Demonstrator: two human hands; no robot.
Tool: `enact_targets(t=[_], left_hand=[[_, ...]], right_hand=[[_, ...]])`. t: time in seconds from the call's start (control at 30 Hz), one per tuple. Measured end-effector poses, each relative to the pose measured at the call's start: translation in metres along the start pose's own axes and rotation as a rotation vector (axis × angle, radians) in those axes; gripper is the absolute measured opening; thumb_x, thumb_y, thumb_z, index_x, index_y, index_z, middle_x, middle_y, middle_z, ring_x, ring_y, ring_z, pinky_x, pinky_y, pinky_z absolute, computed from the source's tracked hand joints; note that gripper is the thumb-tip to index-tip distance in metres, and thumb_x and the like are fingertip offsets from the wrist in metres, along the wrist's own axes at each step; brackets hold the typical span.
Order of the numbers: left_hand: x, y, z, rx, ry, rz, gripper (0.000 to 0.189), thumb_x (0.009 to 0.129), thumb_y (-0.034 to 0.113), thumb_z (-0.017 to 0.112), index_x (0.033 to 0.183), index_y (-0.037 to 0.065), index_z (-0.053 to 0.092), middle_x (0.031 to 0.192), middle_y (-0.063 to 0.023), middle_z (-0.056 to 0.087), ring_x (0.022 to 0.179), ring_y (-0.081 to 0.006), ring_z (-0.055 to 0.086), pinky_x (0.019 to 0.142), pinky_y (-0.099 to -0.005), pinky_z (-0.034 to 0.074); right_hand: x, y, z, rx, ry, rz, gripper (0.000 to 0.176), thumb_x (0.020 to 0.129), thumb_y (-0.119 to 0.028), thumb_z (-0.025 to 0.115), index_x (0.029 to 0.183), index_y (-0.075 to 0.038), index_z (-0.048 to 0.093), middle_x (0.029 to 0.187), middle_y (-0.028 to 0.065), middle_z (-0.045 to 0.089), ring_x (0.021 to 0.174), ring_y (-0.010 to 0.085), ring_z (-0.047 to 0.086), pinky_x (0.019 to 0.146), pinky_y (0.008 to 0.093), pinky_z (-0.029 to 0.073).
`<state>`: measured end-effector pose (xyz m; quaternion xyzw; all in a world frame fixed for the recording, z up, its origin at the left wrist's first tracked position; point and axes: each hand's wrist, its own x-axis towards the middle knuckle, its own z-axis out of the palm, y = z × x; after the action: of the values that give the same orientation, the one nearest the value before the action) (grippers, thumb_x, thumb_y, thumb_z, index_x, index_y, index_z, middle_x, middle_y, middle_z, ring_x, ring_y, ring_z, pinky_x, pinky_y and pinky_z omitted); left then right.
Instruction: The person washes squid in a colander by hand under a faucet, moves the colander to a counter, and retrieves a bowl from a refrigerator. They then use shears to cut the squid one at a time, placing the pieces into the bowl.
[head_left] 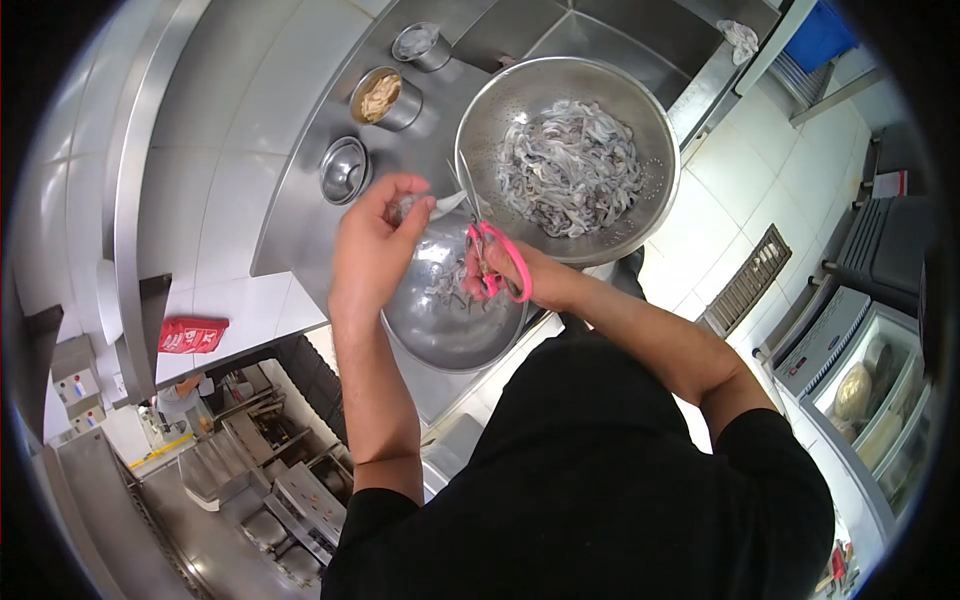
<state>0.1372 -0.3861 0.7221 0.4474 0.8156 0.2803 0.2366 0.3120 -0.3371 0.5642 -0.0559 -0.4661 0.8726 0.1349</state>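
Observation:
My left hand (385, 235) pinches a pale, glossy squid piece (448, 203) between thumb and fingers; its tip points toward the scissors. My right hand (485, 268) is closed around scissors (470, 190) with pink handles, their blades parted and beside the squid piece. Below both hands sits a steel bowl (440, 335) with a small heap of cut squid (452, 288) in it. Just beyond, a large perforated steel colander (490, 120) holds a big pile of greyish-white squid strips (572, 165).
Along the wall side of the steel counter stand a small stacked pair of bowls (345, 170), a tin with tan pieces (385, 98) and another small tin (422, 46). A sink (610, 45) lies behind the colander. A red packet (193, 335) is at left.

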Motion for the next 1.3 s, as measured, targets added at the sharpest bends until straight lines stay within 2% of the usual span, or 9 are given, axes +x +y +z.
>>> enact_targets(t=[0.23, 0.33, 0.43, 0.73, 0.83, 0.93, 1.13, 1.23, 1.3], left_hand=[[-0.011, -0.067, 0.008, -0.697, -0.079, -0.044, 0.033, 0.100, 0.012, 0.067, 0.132, 0.007, 0.062, 0.096, 0.0025, 0.063, 0.084, -0.0068, 0.056, 0.075, -0.0258, 0.048], [-0.021, -0.078, 0.013, -0.861, -0.250, -0.020, 0.041, 0.101, 0.013, 0.066, 0.140, 0.006, 0.056, 0.105, 0.0021, 0.061, 0.090, -0.0065, 0.055, 0.082, -0.0255, 0.048], [-0.028, -0.082, 0.009, -1.009, -0.399, -0.013, 0.037, 0.101, 0.012, 0.064, 0.136, 0.003, 0.059, 0.100, 0.0019, 0.062, 0.087, -0.0075, 0.055, 0.082, -0.0259, 0.048], [-0.050, -0.142, 0.023, -0.889, -0.356, -0.069, 0.017, 0.105, 0.019, 0.063, 0.105, 0.003, 0.071, 0.093, 0.0003, 0.070, 0.084, -0.0081, 0.061, 0.075, -0.0267, 0.049], [-0.057, -0.153, 0.022, -0.788, -0.346, -0.053, 0.019, 0.104, 0.022, 0.064, 0.102, 0.005, 0.073, 0.090, 0.0014, 0.070, 0.083, -0.0079, 0.062, 0.075, -0.0276, 0.049], [-0.067, -0.153, 0.018, -0.680, -0.314, -0.159, 0.027, 0.103, 0.031, 0.066, 0.099, 0.006, 0.075, 0.091, 0.0041, 0.069, 0.084, -0.0064, 0.058, 0.074, -0.0274, 0.048], [-0.069, -0.185, 0.035, -0.202, -0.368, -0.341, 0.034, 0.096, 0.030, 0.074, 0.113, 0.000, 0.073, 0.085, -0.0009, 0.068, 0.079, -0.0088, 0.058, 0.073, -0.0269, 0.048], [-0.074, -0.198, 0.051, -0.039, -0.136, -0.253, 0.039, 0.092, 0.024, 0.076, 0.122, 0.000, 0.070, 0.085, -0.0029, 0.067, 0.078, -0.0096, 0.059, 0.074, -0.0277, 0.048], [-0.072, -0.206, 0.052, -0.133, -0.162, -0.284, 0.057, 0.090, 0.022, 0.077, 0.137, -0.004, 0.056, 0.094, -0.0133, 0.069, 0.086, -0.0173, 0.065, 0.081, -0.0316, 0.051]], right_hand=[[0.006, -0.016, 0.005, -0.180, -0.097, 0.012, 0.045, 0.107, -0.049, 0.053, 0.091, -0.008, 0.062, 0.082, -0.0012, 0.059, 0.075, 0.0083, 0.053, 0.066, 0.0264, 0.044], [0.005, -0.021, 0.013, -0.190, -0.158, 0.013, 0.039, 0.106, -0.044, 0.056, 0.091, -0.008, 0.060, 0.080, -0.0018, 0.058, 0.073, 0.0081, 0.052, 0.067, 0.0261, 0.043], [0.001, -0.031, 0.021, -0.258, -0.200, 0.122, 0.043, 0.106, -0.048, 0.055, 0.092, -0.008, 0.059, 0.080, -0.0017, 0.058, 0.073, 0.0081, 0.051, 0.067, 0.0267, 0.043], [0.004, -0.015, 0.032, -0.034, -0.267, 0.221, 0.066, 0.100, -0.069, 0.051, 0.089, -0.005, 0.057, 0.073, 0.0024, 0.050, 0.073, 0.0148, 0.052, 0.090, 0.0355, 0.052], [0.003, -0.003, 0.031, -0.044, -0.274, 0.244, 0.065, 0.101, -0.069, 0.050, 0.087, -0.005, 0.056, 0.070, 0.0019, 0.048, 0.070, 0.0151, 0.052, 0.080, 0.0329, 0.051], [0.003, 0.000, 0.031, -0.056, -0.238, 0.439, 0.064, 0.102, -0.067, 0.050, 0.084, -0.006, 0.055, 0.067, 0.0013, 0.048, 0.066, 0.0145, 0.051, 0.069, 0.0300, 0.046], [0.009, 0.005, 0.021, -0.111, -0.039, 0.412, 0.060, 0.102, -0.063, 0.054, 0.077, -0.009, 0.057, 0.067, 0.0007, 0.053, 0.065, 0.0119, 0.053, 0.062, 0.0271, 0.039], [0.010, -0.001, 0.017, -0.237, 0.033, 0.476, 0.059, 0.101, -0.063, 0.056, 0.077, -0.009, 0.059, 0.067, 0.0002, 0.054, 0.064, 0.0116, 0.053, 0.061, 0.0271, 0.039], [0.006, 0.008, 0.010, -0.249, 0.033, 0.540, 0.059, 0.100, -0.064, 0.058, 0.077, -0.010, 0.060, 0.068, -0.0003, 0.054, 0.064, 0.0107, 0.053, 0.062, 0.0268, 0.040]])
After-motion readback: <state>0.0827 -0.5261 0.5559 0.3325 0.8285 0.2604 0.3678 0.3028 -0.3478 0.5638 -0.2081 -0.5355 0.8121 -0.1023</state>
